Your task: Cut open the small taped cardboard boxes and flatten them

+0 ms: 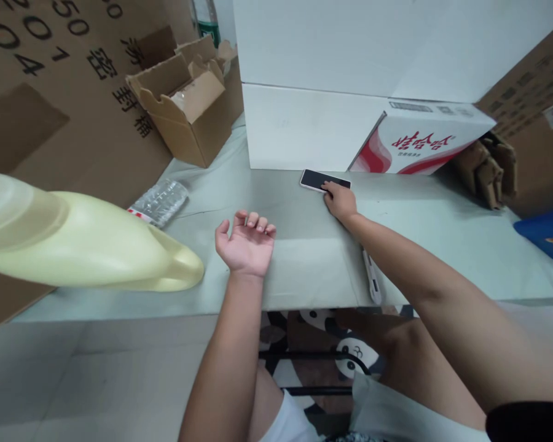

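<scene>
Just above and right of the frame's centre, the phone [314, 178] is touched but unlifted on the surface [304, 270], any firm grip by the right hand [341, 201] cannot be told, and nothing is held in the left hand's [249, 247] loosely curled grip.

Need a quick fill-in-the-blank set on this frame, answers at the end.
1. The right hand touches the dark-screened ____.
2. The left hand has its palm facing ____, not down.
3. The large characters on the white carton are ____ in colour.
4. The big container at left is pale ____.

Missing words: phone; up; red; yellow.
</scene>
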Demonstrator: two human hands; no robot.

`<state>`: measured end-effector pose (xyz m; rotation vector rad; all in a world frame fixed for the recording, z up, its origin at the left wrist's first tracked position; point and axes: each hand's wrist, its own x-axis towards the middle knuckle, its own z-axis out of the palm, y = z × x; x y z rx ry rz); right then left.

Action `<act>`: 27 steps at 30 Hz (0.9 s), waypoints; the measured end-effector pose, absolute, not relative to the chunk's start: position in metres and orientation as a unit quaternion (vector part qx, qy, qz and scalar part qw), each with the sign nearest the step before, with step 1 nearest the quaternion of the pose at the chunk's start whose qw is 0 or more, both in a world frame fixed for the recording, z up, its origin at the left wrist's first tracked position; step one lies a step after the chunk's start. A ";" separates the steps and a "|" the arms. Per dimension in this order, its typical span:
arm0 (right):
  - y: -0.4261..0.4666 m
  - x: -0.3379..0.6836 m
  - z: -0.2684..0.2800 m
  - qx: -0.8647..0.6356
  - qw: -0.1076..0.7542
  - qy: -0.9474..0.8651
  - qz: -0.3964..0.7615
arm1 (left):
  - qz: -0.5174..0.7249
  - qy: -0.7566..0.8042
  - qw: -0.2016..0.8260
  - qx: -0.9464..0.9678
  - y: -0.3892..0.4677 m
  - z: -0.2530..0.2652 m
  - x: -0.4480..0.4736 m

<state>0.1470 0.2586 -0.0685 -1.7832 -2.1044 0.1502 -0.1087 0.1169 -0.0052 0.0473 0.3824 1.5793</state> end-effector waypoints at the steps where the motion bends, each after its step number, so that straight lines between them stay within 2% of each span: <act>1: 0.258 0.145 -0.067 -0.636 0.186 -0.747 0.048 | 0.709 0.173 0.683 0.022 0.117 -0.004 -0.111; 5: 0.245 0.127 -0.058 -0.609 0.175 -0.773 0.031 | 0.731 0.181 0.658 0.007 0.117 -0.001 -0.120; 10: 0.202 0.064 -0.054 -0.455 0.148 -0.874 0.086 | 0.739 0.180 0.649 0.021 0.119 -0.005 -0.125; 16: 0.183 -0.014 -0.030 -0.343 0.208 -0.907 0.128 | 0.760 0.289 0.582 0.032 0.123 -0.013 -0.125; 20: 0.195 -0.038 -0.016 -0.336 0.194 -0.910 0.147 | 0.765 0.313 0.557 0.080 0.122 -0.010 -0.126; 24: 0.211 -0.051 -0.012 -0.354 0.179 -0.903 0.162 | 0.712 0.340 0.609 0.081 0.117 -0.006 -0.128; 27: 0.228 -0.065 -0.007 -0.355 0.173 -0.906 0.152 | 0.721 0.334 0.603 0.073 0.115 -0.003 -0.131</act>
